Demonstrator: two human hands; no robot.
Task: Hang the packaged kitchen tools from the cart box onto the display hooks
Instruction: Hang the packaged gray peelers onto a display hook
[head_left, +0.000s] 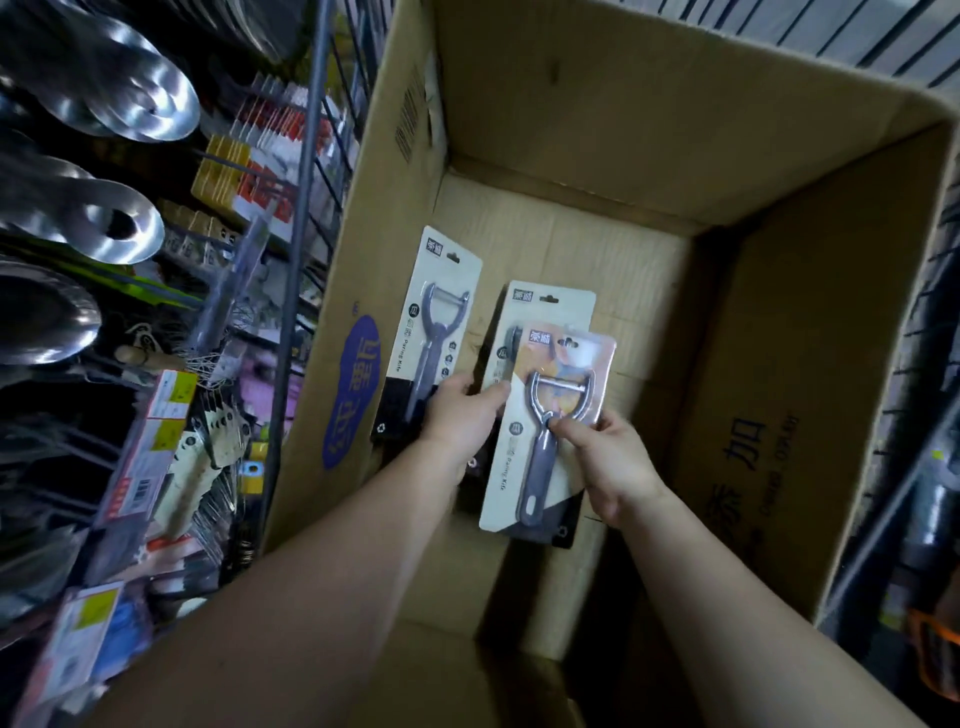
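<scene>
Inside the open cardboard cart box (649, 171) are three carded peelers. My left hand (462, 410) grips the lower end of the left peeler pack (431, 322), which leans against the box's left wall. My right hand (608, 457) pinches the right edge of a second peeler pack (545, 431), thumb on its clear blister, holding it above the box floor. A third pack (550, 306) lies partly hidden beneath it. Each card has a hang slot at its top.
Left of the box, a wire display rack (306, 171) carries hooks with carded goods (208, 457), steel ladles and lids (130, 104), and boxed items (249, 176). A slatted wall panel (831, 36) runs behind the box. Dark cart parts (924, 493) lie to the right.
</scene>
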